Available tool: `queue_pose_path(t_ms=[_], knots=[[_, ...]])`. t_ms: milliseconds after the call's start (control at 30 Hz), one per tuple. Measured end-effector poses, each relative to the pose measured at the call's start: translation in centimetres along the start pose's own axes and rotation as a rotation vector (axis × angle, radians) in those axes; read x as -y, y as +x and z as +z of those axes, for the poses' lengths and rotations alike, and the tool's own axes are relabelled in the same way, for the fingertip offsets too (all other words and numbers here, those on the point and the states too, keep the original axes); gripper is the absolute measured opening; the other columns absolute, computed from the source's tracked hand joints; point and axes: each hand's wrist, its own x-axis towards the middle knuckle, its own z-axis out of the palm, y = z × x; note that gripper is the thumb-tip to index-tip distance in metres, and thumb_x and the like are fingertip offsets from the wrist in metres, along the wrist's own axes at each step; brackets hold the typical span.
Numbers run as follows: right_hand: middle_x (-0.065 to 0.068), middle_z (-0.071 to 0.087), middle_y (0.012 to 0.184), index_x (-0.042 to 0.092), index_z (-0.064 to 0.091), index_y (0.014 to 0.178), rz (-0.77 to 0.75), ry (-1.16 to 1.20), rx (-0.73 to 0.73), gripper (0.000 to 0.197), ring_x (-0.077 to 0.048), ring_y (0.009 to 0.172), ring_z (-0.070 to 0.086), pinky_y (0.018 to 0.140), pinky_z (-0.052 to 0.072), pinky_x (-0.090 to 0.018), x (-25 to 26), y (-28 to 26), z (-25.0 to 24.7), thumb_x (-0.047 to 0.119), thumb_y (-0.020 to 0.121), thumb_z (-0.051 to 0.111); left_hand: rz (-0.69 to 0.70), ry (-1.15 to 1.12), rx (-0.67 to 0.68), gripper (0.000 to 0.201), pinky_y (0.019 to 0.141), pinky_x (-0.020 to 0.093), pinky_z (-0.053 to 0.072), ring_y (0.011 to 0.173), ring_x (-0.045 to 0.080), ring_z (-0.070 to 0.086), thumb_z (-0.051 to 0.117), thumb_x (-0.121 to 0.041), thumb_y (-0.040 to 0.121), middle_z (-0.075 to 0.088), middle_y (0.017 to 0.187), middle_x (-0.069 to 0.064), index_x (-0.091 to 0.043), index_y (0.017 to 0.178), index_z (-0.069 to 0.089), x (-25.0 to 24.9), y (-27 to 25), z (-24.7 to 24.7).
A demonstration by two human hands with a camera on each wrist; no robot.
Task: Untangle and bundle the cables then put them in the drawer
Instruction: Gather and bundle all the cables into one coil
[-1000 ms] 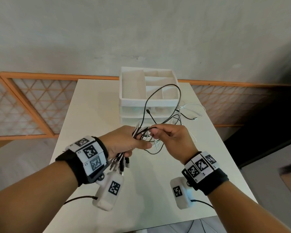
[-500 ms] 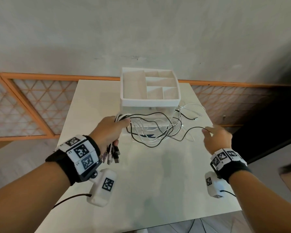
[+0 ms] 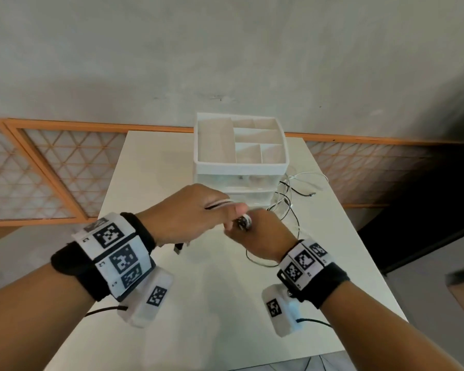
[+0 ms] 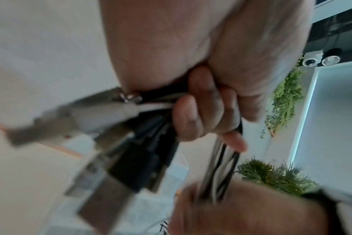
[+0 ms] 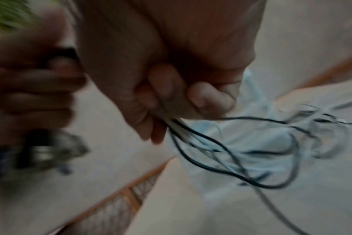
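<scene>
Thin black and white cables trail loose over the white table, right of the white drawer unit. My left hand grips the bunched cables in a fist, their USB plugs hanging below it. Right beside it, my right hand holds the same strands in curled fingers, and loose loops run on from it toward the drawer unit. Both hands hover above the table, just in front of the drawers.
The drawer unit has an open top tray with dividers and closed translucent drawers below. The white table ends at a near edge and a right edge. An orange lattice rail runs behind.
My right hand, stretched out to the right half a second ago, has come back to meet the left. The left hand has moved right, and the cable loops are drawn in shorter.
</scene>
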Motion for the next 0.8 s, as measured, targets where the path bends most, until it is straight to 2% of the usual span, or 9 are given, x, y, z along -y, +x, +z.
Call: queue_pose_path(t_ms=[67,133,233,300,367,467,633,733,800], knots=[[0.006,0.062,0.054,0.024,0.061,0.077,0.266,-0.076,0.232,0.015,-0.004,0.038,0.056,0.053,0.048,-0.022,-3.1,0.0,-0.6,0.031,0.089,0.069,-0.065,-0.093,-0.039,0.053,0.047,0.015,0.028,0.044,0.005,0.032,0.043,-0.057,0.095,0.038,0.049,-0.012,-0.018,0.075,0.073,0.7,-0.7,-1.3],[-0.002,0.071,0.064,0.017,0.061,0.083,0.442,-0.135,0.229,0.014,-0.013,0.047,0.064,0.054,0.053,-0.024,-6.2,0.4,-2.3,0.027,0.09,0.068,-0.169,-0.119,-0.011,0.057,0.048,0.02,0.028,0.048,0.009,0.031,0.036,-0.057,0.099,0.037,0.057,-0.009,-0.019,0.084,0.076,1.8,-1.1,-2.1],[-0.011,0.075,0.091,0.021,0.069,0.095,0.423,-0.267,-0.312,0.009,-0.033,0.085,0.069,0.079,0.048,-0.028,-8.6,1.9,-5.3,0.02,0.089,0.062,-0.26,0.104,0.074,0.046,0.041,0.012,0.031,0.042,0.004,0.039,0.034,-0.046,0.104,0.046,0.068,-0.004,-0.024,0.098,0.074,3.9,-0.9,-1.1],[-0.011,0.072,0.093,0.025,0.066,0.118,0.338,-0.152,-0.498,0.034,-0.033,0.089,0.068,0.079,0.042,-0.025,-9.0,2.7,-6.0,0.01,0.088,0.062,-0.286,0.239,0.061,0.044,0.046,0.014,0.033,0.051,0.005,0.046,0.032,-0.046,0.105,0.053,0.073,0.0,-0.024,0.102,0.071,5.2,-0.3,0.2],[-0.007,0.071,0.103,0.034,0.041,0.146,0.382,-0.091,-0.283,0.067,-0.029,0.089,0.068,0.081,0.048,-0.028,-9.3,2.9,-5.1,0.013,0.088,0.067,-0.29,0.313,-0.007,0.045,0.057,0.024,0.037,0.061,0.015,0.051,0.031,-0.046,0.105,0.057,0.072,0.0,-0.023,0.099,0.07,6.4,0.4,1.3],[-0.007,0.07,0.113,0.042,0.014,0.155,0.482,-0.212,0.041,0.093,-0.025,0.093,0.067,0.08,0.055,-0.033,-8.8,2.0,-3.2,0.02,0.081,0.066,-0.266,0.411,-0.009,0.05,0.075,0.035,0.047,0.078,0.025,0.059,0.028,-0.047,0.105,0.065,0.083,0.003,-0.02,0.1,0.069,7.6,1.1,2.3],[0.007,0.05,0.138,0.038,0.028,0.153,-0.123,-0.055,0.04,0.095,-0.011,0.125,0.049,0.107,0.04,-0.033,-1.9,-0.8,0.3,0.029,0.073,0.078,-0.17,0.371,0.106,0.046,0.075,0.037,0.044,0.079,0.026,0.058,0.034,-0.043,0.105,0.063,0.079,0.004,-0.013,0.08,0.057,6.9,1.6,4.2],[0.006,0.069,0.109,0.033,0.044,0.144,-0.202,0.07,0.059,0.077,-0.004,0.095,0.063,0.086,0.047,-0.019,-0.3,-1.8,3.0,0.02,0.075,0.076,-0.095,0.188,0.172,0.019,0.077,0.033,0.053,0.089,0.018,0.066,0.05,-0.032,0.101,0.07,0.101,-0.002,-0.02,0.109,0.064,5.7,1.3,4.8],[0.009,0.065,0.071,0.023,0.063,0.123,-0.101,0.174,-0.044,0.046,-0.002,0.061,0.057,0.063,0.042,-0.011,-1.1,-1.9,3.1,0.01,0.08,0.075,-0.152,0.119,0.225,0.016,0.059,0.031,0.053,0.069,0.014,0.066,0.055,-0.029,0.098,0.069,0.093,-0.001,-0.024,0.113,0.056,6.2,0.6,4.6]])
